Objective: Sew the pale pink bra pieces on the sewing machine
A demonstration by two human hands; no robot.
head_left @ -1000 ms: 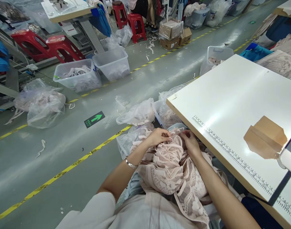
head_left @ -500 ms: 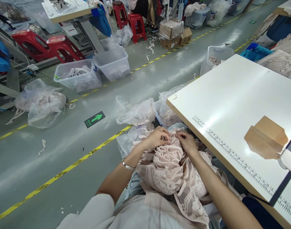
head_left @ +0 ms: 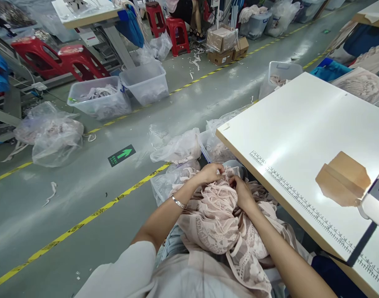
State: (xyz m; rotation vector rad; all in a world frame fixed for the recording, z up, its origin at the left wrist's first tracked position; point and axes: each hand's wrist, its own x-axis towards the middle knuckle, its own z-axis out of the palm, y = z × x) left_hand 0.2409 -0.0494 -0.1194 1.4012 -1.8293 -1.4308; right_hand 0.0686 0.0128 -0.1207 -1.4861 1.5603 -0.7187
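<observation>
Lace garment (head_left: 219,219) is bunching as left hand (head_left: 212,173) and right hand (head_left: 242,192) are drawing together, fingers pinching its far edge.

Left hand (head_left: 209,174): was held palm down, fingers curled and pinched, tips just beside the right hand's. Right hand (head_left: 243,193): fingers were bent inward, pinched likewise. Forearms: were bare, angled inward toward the hands.

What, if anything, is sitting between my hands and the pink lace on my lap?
Nothing visible. The left hand and the right hand are both directly on the pink lace. Their fingers pinch its gathered top edge, just beside the white table.
</observation>
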